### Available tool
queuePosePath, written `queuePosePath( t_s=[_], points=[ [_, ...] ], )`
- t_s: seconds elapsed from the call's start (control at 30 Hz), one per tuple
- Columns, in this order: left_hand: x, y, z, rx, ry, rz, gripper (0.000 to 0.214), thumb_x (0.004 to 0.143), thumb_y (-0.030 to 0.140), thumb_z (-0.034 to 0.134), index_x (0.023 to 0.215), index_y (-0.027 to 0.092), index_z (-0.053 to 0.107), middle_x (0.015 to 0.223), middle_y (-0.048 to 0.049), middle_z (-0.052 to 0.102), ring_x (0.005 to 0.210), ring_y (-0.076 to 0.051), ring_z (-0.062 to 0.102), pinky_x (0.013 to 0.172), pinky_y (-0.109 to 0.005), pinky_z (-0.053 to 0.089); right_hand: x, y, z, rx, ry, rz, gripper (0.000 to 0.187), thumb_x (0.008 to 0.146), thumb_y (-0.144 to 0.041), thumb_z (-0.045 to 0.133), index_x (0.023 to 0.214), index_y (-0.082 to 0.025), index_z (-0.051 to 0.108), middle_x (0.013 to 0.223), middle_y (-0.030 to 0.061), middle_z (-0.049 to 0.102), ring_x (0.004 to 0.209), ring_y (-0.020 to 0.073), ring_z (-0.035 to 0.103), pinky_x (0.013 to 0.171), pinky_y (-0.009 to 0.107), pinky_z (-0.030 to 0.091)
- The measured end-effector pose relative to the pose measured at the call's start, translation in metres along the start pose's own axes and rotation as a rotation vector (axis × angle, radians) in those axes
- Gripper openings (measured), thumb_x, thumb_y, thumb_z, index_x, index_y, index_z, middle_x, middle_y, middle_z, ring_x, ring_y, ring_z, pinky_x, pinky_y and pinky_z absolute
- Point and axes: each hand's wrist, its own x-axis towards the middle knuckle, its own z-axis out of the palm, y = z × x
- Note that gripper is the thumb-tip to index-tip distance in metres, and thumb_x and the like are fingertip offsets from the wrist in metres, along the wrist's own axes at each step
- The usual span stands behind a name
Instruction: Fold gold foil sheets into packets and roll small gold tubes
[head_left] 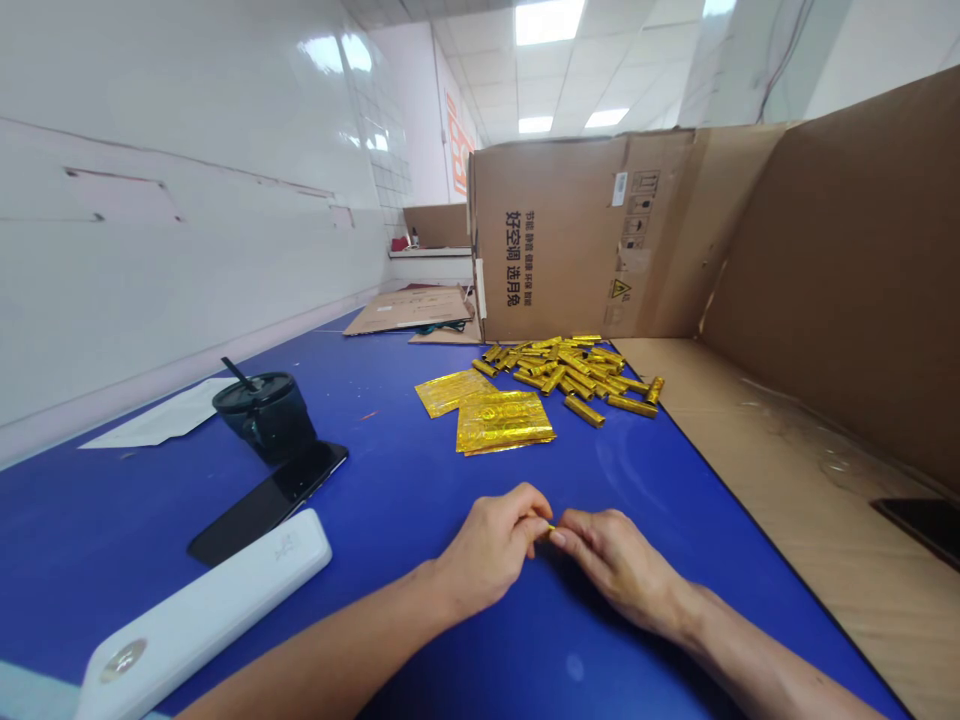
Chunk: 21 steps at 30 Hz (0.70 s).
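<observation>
My left hand [491,548] and my right hand [619,568] meet above the blue tabletop [480,650], pinching a small gold foil stick [550,526] between their fingertips. Most of that stick is hidden by my fingers. Farther ahead lies a loose pile of similar gold foil sticks [562,375]. To its left are flat gold foil sachets [504,422], with another sachet [450,392] beside them. Neither hand touches the pile or the sachets.
A dark lidded cup with a straw [264,415] and a black phone [270,503] stand left of my hands, with a long white case [202,610] nearer. A cardboard box wall [577,240] rises behind the pile. A cardboard sheet [787,470] lies on the right.
</observation>
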Motion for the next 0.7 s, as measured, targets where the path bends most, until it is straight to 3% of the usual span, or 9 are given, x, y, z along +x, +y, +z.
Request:
queuePosePath(
  t_s=[0.13,0.3,0.47,0.63,0.7],
  points=[
    [0.0064,-0.0076,-0.0066,-0.055,0.080,-0.059,0.009,0.076,0.015,0.041,0.076,0.018,0.050,0.051,0.0059,0.050,0.047,-0.009,0.050,0.051,-0.019,0.037,0.0021,0.0081,-0.0049,-0.052,0.052,0.043,0.036,0.087,-0.039,0.026,0.064,-0.020,0.046,0.053,-0.0029,0.045,0.048,0.0101,0.039,0.050,0.021,0.029],
    [0.0095,-0.0095,-0.0087,-0.158,0.073,-0.095,0.008,0.076,0.016,0.042,0.078,0.017,0.049,0.057,0.0044,0.053,0.046,-0.008,0.051,0.048,-0.019,0.038,0.0033,0.0096,-0.0042,-0.148,0.084,0.053,0.036,0.088,-0.038,0.022,0.064,-0.021,0.043,0.053,-0.0017,0.047,0.048,0.0112,0.041,0.051,0.022,0.029],
    [0.0092,-0.0100,-0.0071,-0.143,0.079,-0.099,0.009,0.077,0.018,0.041,0.076,0.017,0.050,0.055,0.0047,0.050,0.045,-0.008,0.050,0.047,-0.019,0.038,0.0015,0.0063,-0.0051,-0.093,0.057,0.073,0.032,0.085,-0.043,0.030,0.065,-0.021,0.041,0.054,-0.0031,0.045,0.049,0.0110,0.039,0.049,0.021,0.028],
    [0.0083,-0.0115,-0.0069,-0.073,-0.039,-0.098,0.018,0.078,0.022,0.042,0.090,0.016,0.055,0.060,0.0037,0.053,0.048,-0.009,0.051,0.049,-0.019,0.039,0.0008,0.0098,-0.0019,-0.070,0.058,0.053,0.032,0.086,-0.038,0.029,0.064,-0.021,0.042,0.053,-0.0038,0.043,0.048,0.0103,0.037,0.050,0.021,0.029],
    [0.0076,-0.0088,-0.0078,0.013,-0.080,-0.068,0.017,0.078,0.022,0.044,0.085,0.017,0.059,0.060,0.0033,0.054,0.052,-0.009,0.051,0.053,-0.020,0.039,0.0008,0.0100,-0.0016,-0.068,0.056,0.050,0.032,0.086,-0.039,0.030,0.064,-0.020,0.045,0.053,-0.0036,0.044,0.049,0.0102,0.038,0.051,0.021,0.030]
  ],
)
